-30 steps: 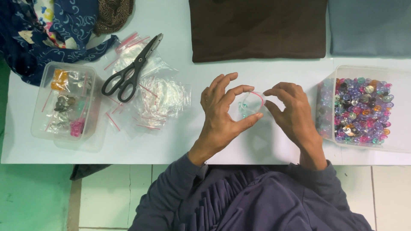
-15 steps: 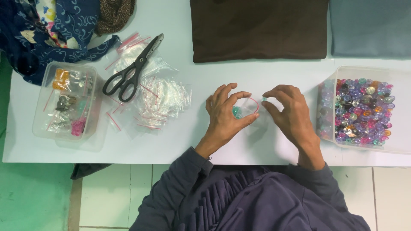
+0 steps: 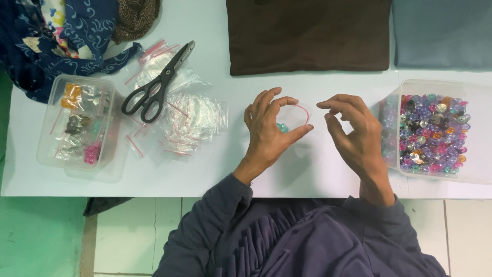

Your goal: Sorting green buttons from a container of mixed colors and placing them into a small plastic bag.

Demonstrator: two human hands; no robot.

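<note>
Nearest the camera, grey-blue sleeves lead up to two bare hands over the white table (image 3: 215,169). A small clear zip bag (image 3: 293,117), edged with a red strip, is pinched by the left hand (image 3: 266,134) between thumb and curled forefinger, held up off the tabletop near the middle of the table; a few teal beads (image 3: 281,127) can be seen through the plastic, low against the fingers. The bag appears to be held mouth-up so that the beads stay at the bottom. The right hand (image 3: 356,134) is held just beside the bag, apart from it — fingers loosely curled, thumb and forefinger parted, nothing gripped as far as can be seen.

To the right, within easy reach of that hand, a clear tub (image 3: 394,107) is filled with mixed coloured beads. To the left, a heap of empty zip bags (image 3: 192,120) is spread out, with black-handled scissors (image 3: 156,84) laid across it, and beyond them stands a second clear box (image 3: 48,154) of bagged items.

At the far edge lie folded cloths — brown cloth (image 3: 307,33), grey-blue cloth (image 3: 443,31) and, in the left corner, patterned navy fabric (image 3: 56,36).
</note>
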